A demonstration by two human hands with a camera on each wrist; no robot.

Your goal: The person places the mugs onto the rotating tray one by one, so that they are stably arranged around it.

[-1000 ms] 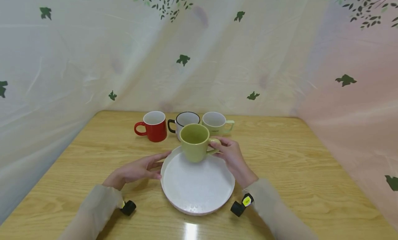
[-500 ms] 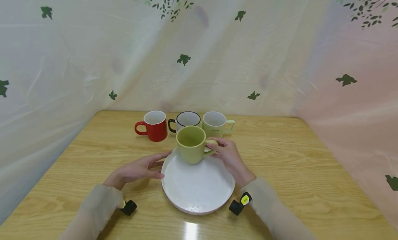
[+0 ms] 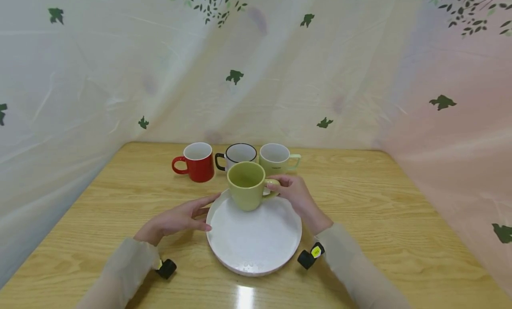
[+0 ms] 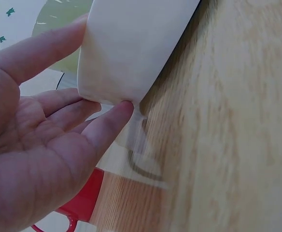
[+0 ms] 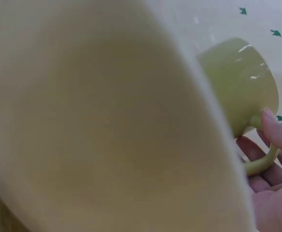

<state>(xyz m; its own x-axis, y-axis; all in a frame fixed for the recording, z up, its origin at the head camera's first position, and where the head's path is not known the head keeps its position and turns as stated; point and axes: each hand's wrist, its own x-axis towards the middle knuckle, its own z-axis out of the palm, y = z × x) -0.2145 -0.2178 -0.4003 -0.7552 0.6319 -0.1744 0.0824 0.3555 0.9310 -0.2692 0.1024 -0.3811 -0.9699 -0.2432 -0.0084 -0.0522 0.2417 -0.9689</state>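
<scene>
My right hand (image 3: 298, 198) pinches the handle of an olive-green mug (image 3: 246, 193) between thumb and fingers. Upright, the mug is over the far part of a round white tray (image 3: 254, 242) with a low rim; I cannot tell whether its base touches. My left hand (image 3: 180, 218) is at the tray's left side, with spread, mostly straight fingers touching the rim. In the left wrist view, the thumb and fingertips meet the tray's wall (image 4: 126, 48). The right wrist view shows the mug (image 5: 242, 87) partly hidden behind the blurred tray.
Along the back of the wooden table (image 3: 392, 211) stand a red mug (image 3: 202, 166), a white mug (image 3: 240, 153) with a black rim and handle, and a pale green mug (image 3: 276, 160). The green mug partly hides the latter two. A patterned curtain (image 3: 256, 69) hangs behind.
Since a second ago, the olive-green mug has shifted slightly left and lower over the tray, with my right hand on its handle. My left hand has barely moved.
</scene>
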